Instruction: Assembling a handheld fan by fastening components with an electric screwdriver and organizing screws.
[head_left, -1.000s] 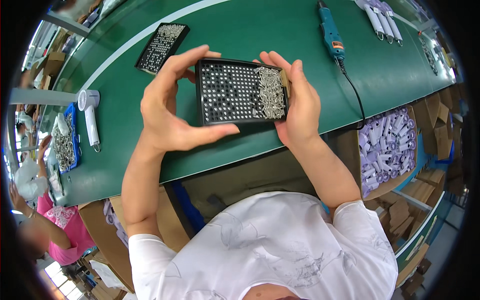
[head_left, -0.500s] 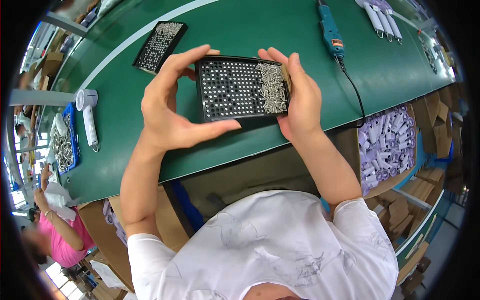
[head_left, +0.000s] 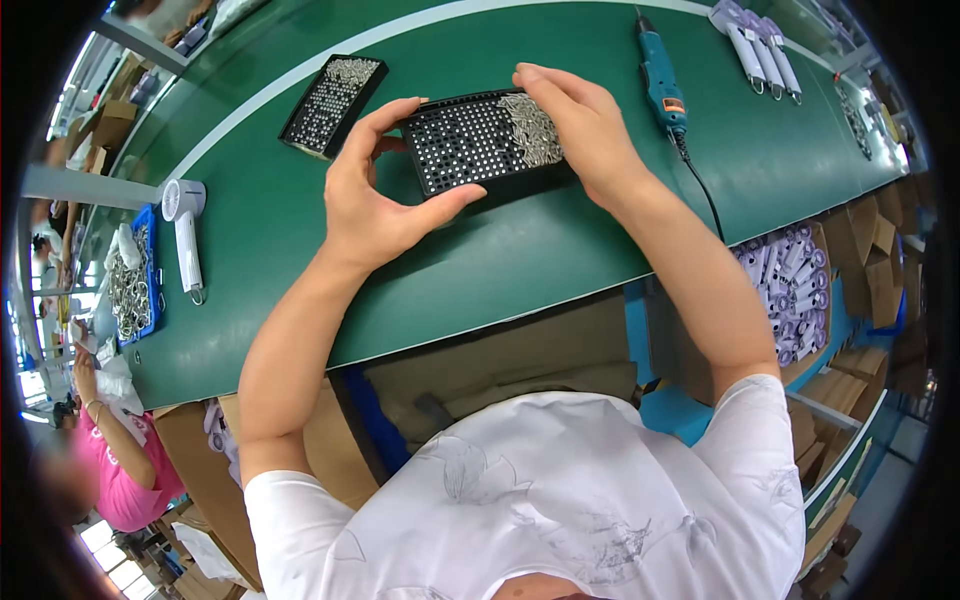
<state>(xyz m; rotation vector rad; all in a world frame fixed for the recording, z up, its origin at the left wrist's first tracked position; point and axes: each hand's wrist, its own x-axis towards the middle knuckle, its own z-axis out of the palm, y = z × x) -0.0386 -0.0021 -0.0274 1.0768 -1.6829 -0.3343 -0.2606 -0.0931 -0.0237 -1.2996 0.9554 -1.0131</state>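
A black perforated screw tray (head_left: 520, 184) is held above the green table, its left end gripped by my left hand (head_left: 372, 205). That thumb lies along the near edge, and the fingers reach the far edge. At the other end, my right hand (head_left: 592, 130) grips the tray, fingers over the far right corner; its thumb is hidden. Small silver screws (head_left: 535, 130) lie heaped in the tray's right part. Rows of holes fill the rest, many with bright screw heads showing, others dark. A second black tray (head_left: 360, 110) with screws rests on the table beyond my left hand.
A teal electric screwdriver (head_left: 660, 78) with a black cord lies to the right. White-and-lilac handles (head_left: 760, 60) lie far right; another lilac-headed handle (head_left: 186, 235) is at left beside a blue basket (head_left: 155, 285) of metal parts. A box of lilac parts (head_left: 790, 285) stands below the table edge.
Both hands have moved the tray slightly up and away from me, tilting it. My right hand has shifted from the tray's right side toward its far right corner.
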